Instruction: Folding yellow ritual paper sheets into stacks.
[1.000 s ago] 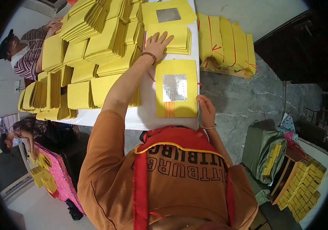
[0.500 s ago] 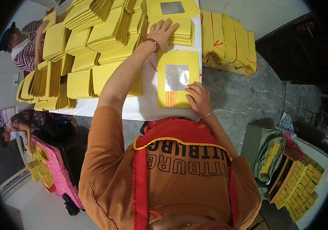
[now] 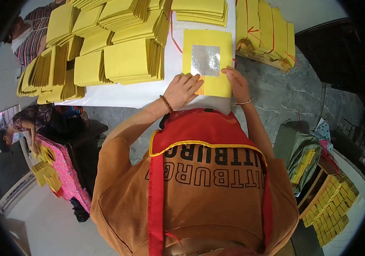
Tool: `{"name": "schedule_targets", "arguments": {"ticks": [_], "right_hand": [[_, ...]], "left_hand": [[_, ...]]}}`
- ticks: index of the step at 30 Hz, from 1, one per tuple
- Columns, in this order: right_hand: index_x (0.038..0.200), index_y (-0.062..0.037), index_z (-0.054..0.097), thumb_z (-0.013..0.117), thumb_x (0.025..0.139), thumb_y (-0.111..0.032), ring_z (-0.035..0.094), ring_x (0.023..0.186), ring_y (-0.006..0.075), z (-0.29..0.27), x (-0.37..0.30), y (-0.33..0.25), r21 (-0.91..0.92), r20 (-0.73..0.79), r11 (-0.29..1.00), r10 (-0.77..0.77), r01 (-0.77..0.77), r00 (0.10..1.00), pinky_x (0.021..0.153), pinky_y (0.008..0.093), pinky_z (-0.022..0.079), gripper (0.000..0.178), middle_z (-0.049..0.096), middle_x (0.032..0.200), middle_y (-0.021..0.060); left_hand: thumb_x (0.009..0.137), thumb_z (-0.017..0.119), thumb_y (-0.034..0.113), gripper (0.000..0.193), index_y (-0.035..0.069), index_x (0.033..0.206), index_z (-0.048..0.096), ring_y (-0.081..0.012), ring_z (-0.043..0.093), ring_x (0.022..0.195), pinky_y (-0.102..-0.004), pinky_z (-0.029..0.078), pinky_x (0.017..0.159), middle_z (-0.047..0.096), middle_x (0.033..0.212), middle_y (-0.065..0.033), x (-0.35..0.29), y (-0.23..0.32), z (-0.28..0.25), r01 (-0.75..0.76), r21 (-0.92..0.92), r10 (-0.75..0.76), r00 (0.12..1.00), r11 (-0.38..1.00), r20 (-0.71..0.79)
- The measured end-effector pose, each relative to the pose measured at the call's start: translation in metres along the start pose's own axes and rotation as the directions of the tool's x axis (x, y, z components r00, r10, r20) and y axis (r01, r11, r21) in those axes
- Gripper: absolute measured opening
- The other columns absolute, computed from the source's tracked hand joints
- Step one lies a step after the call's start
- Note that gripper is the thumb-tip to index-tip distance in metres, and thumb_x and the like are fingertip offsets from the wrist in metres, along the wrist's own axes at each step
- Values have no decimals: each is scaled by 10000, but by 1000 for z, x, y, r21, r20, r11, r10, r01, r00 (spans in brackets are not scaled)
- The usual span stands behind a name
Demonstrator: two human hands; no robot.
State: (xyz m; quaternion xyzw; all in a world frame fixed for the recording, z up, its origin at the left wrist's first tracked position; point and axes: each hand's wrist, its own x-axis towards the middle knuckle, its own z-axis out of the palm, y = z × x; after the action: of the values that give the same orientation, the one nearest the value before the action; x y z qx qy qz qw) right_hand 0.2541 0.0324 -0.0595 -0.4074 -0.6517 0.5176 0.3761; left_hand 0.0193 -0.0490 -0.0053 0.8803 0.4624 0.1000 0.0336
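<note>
A yellow paper sheet point(image 3: 213, 87) with a silver foil square point(image 3: 205, 60) in its middle lies flat on the white-covered table in front of me. My left hand point(image 3: 182, 90) rests flat over its lower left corner, fingers stretched across an orange striped patch point(image 3: 201, 88) that it partly hides. At the sheet's right edge is my right hand point(image 3: 236, 83), fingers slightly bent, their tips touching the paper just beside the foil. Whether other sheets lie under this one I cannot tell.
Stacks of folded yellow paper point(image 3: 133, 59) fill the table's left side; another yellow stack point(image 3: 201, 10) lies beyond the sheet. Red-tied yellow bundles point(image 3: 265, 30) stand at the right. One person point(image 3: 33, 34) is at far left, another point(image 3: 33, 121) beside a pink-covered table point(image 3: 58, 162).
My left hand has come back from the far yellow stack to the lower left of the foil-marked sheet. My right hand stays at the sheet's right edge. The whole view has shifted.
</note>
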Motion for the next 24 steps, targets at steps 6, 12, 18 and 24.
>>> {"name": "schedule_targets", "arguments": {"ticks": [6, 12, 18, 24], "right_hand": [[1000, -13, 633, 455, 937, -220, 504, 1105, 185, -3, 1, -5, 182, 48, 974, 128, -135, 991, 953, 290, 359, 280, 620, 1049, 73], [983, -31, 650, 410, 942, -229, 485, 1120, 223, -4, -2, -7, -75, 35, 997, 10, -7, 999, 961, 320, 349, 314, 602, 1080, 112], [954, -35, 662, 359, 949, -227, 472, 1121, 241, -6, 0, -3, -29, 51, 999, -26, 27, 998, 967, 342, 340, 359, 593, 1080, 125], [938, -31, 665, 351, 951, -221, 477, 1112, 240, -4, 1, 0, -64, 32, 997, -33, 35, 999, 967, 336, 341, 367, 605, 1037, 122]], "left_hand": [[763, 625, 205, 382, 38, 1099, 556, -249, 515, 991, -358, 414, 810, 539, 1134, -118, 1, -5, 2, -86, -45, 82, 993, 995, -87], [814, 575, 170, 184, 47, 944, 616, -251, 574, 818, -334, 475, 708, 614, 866, -106, 8, -17, -6, -27, -348, -12, 994, 937, -110], [872, 525, 216, 216, 25, 901, 620, -319, 573, 813, -386, 456, 714, 625, 826, -128, 15, -37, 4, 185, -624, -177, 981, 759, 75], [832, 561, 188, 198, 8, 840, 644, -265, 594, 742, -343, 468, 681, 638, 809, -128, 21, -41, -3, 317, -731, -229, 948, 604, 222]]}}
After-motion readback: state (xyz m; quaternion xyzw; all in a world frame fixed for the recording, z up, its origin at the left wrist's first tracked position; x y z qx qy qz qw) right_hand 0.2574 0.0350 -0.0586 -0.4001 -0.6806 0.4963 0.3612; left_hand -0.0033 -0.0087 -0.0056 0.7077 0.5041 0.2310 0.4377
